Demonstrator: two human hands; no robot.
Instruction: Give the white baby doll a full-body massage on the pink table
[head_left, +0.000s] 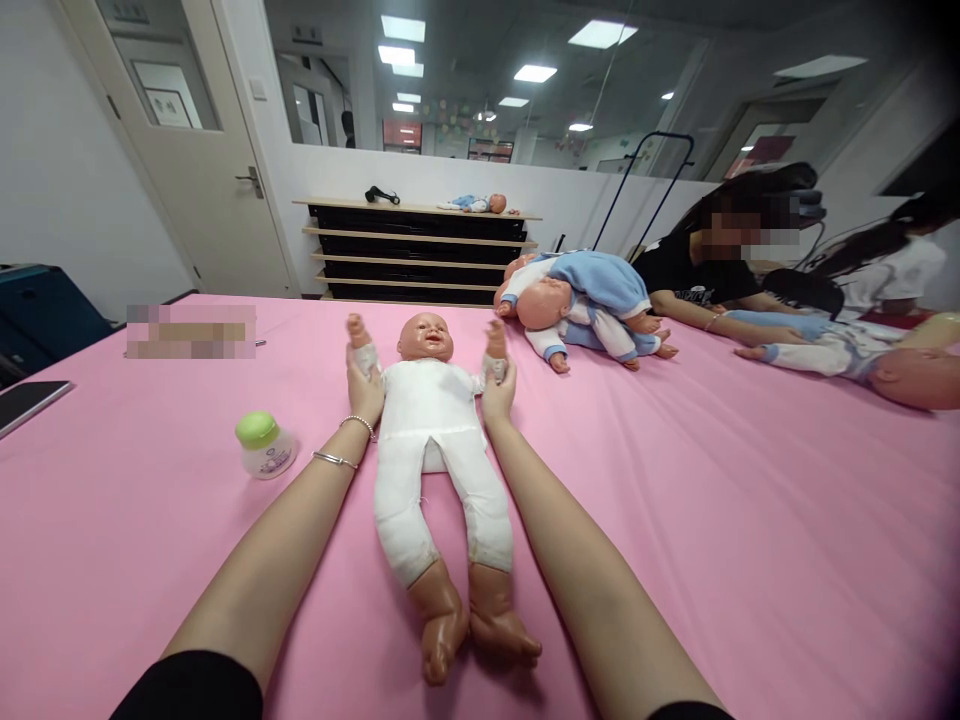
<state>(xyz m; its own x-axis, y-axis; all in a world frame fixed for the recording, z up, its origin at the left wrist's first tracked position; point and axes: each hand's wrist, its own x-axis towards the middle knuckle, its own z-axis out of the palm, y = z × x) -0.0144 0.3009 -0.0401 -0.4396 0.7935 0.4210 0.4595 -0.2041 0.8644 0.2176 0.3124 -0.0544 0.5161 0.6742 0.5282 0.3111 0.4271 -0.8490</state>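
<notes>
A baby doll (431, 400) with a white cloth body lies on its back on the pink sheet (675, 520), its feet toward me. My left hand (366, 390) is closed around the doll's arm on the left, near the wrist. Around the other arm my right hand (497, 393) is closed in the same way. Both doll forearms point up, with the plastic hands showing above my fingers. The doll's head is turned a little to the right. A small jar (268, 450) with a green lid stands left of my left forearm.
Several dolls in blue and white clothes (585, 300) lie heaped at the back right. Farther right, a person in black (697, 270) leans over another doll (862, 360). A tablet-like device (30, 402) lies at the left edge. Behind the table stands a low shelf (420, 240).
</notes>
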